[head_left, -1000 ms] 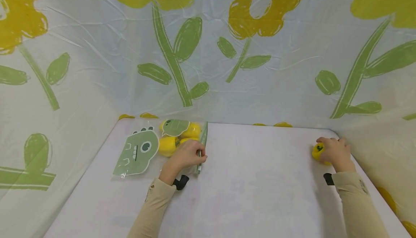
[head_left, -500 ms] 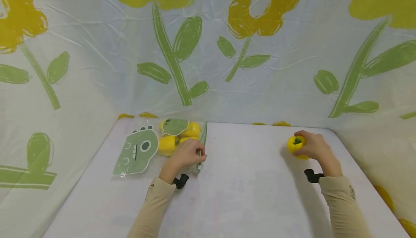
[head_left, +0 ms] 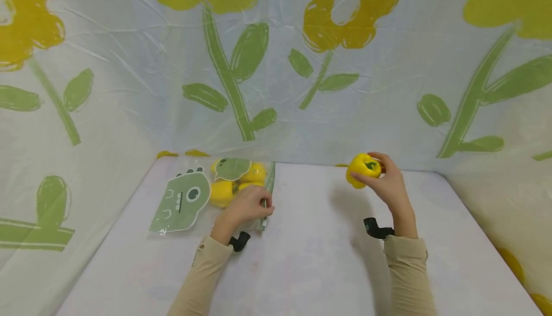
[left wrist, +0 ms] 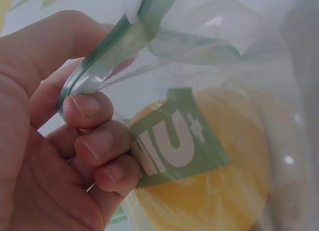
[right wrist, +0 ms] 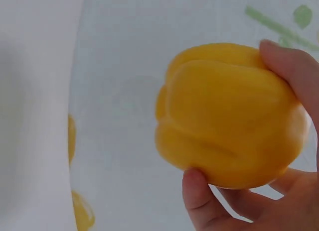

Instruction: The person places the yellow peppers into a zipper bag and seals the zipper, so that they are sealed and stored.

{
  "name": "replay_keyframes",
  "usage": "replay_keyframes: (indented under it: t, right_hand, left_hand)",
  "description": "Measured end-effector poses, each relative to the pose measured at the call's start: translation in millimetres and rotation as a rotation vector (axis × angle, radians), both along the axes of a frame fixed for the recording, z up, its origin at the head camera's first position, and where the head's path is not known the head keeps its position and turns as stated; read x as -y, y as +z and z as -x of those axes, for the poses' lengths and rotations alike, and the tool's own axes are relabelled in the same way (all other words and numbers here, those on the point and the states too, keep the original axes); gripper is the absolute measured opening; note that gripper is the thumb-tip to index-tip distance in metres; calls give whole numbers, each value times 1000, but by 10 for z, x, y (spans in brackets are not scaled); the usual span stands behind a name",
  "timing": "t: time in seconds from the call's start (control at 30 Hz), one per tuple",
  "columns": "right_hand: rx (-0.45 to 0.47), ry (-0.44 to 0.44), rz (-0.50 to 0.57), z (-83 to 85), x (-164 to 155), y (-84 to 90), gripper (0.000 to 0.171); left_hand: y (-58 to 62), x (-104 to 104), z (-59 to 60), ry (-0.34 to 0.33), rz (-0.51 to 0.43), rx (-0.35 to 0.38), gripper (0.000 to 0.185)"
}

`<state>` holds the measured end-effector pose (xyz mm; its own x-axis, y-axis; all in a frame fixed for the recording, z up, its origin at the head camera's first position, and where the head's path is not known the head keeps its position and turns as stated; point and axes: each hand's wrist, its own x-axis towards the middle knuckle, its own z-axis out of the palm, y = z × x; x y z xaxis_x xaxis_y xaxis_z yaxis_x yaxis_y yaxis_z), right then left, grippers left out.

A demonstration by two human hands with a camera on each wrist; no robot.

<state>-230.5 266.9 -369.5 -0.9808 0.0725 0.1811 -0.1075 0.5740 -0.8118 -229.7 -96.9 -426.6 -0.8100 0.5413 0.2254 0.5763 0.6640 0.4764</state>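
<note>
I have my right hand (head_left: 390,181) raised above the far middle of the table (head_left: 319,258), its fingers (right wrist: 199,196) curled round a yellow pepper (head_left: 363,170) with the green stem turned up and toward me. My left hand (head_left: 247,206) rests on the table to the left, its fingers (left wrist: 99,141) pinching the green zip edge of a clear plastic bag (head_left: 241,181); the bag lies flat at the far left and holds other yellow peppers (head_left: 222,193), with a green dinosaur print (head_left: 183,203) on its near left side. From the left wrist view, I judge the mouth of the bag to be only slightly parted, so I cannot tell how wide it opens. The risk I see is the pepper catching on the zip edge if the mouth stays narrow, or slipping from my right fingers, since the skin looks smooth and the hold sits mostly on its lower side. The bag could also slide on the table if pushed.
</note>
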Motion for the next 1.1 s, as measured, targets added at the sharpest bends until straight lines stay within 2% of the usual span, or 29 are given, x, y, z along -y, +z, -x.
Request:
replay_keyframes:
  t: [0.1, 0.23, 0.33, 0.43, 0.73, 0.93, 1.1]
  right_hand:
    - [-58, -12, 126, 37, 175, -7, 74]
    - [-111, 2, 367, 90, 426, 1, 69]
    - [-117, 26, 523, 126, 623, -18, 68]
    - [-97, 57, 604, 156, 809, -94, 68]
    - [63, 173, 713, 224, 1242, -571, 72]
    - [179, 218, 658, 237, 1396, -856, 70]
    - [215, 262, 594, 230, 1494, -1006, 69]
  left_hand:
    - [-3, -5, 2, -5, -2, -4, 19]
    - [-8, -7, 5, -10, -4, -18, 20]
    - [-10, -6, 11, -9, -4, -20, 20]
    - [-14, -8, 15, 0, 1, -5, 20]
    - [-33, -10, 28, 27, 21, 15, 21]
    - [-34, -15, 24, 23, 16, 1, 19]
    - [-30, -29, 17, 21, 20, -1, 18]
